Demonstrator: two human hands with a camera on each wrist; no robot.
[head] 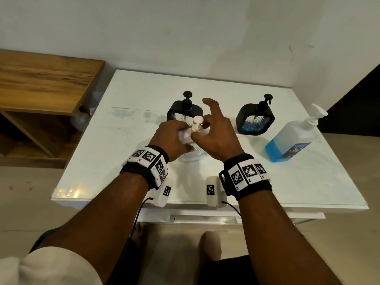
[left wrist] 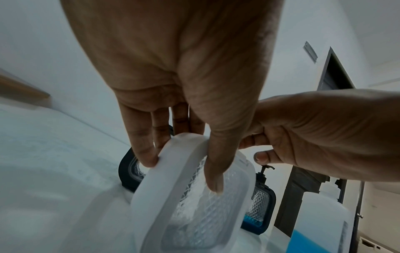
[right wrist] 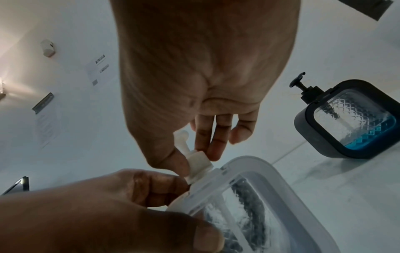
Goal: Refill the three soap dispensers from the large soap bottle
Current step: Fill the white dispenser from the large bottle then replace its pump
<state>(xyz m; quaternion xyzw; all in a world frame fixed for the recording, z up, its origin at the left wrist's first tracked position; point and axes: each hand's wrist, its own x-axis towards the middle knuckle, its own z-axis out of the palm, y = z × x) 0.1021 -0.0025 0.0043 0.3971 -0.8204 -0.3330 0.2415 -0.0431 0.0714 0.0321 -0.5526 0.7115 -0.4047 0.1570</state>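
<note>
Head view, white dispenser [head: 192, 147] upright — pump up, right hand [head: 216, 134] pinching collar

From head height we look down on the tabletop [head: 127, 145]; our wrist cameras sit close beneath each palm, both sharing the white dispenser [left wrist: 194, 196].

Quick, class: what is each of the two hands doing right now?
Left hand: grips the white dispenser.
Right hand: pinches its pump collar.
</note>
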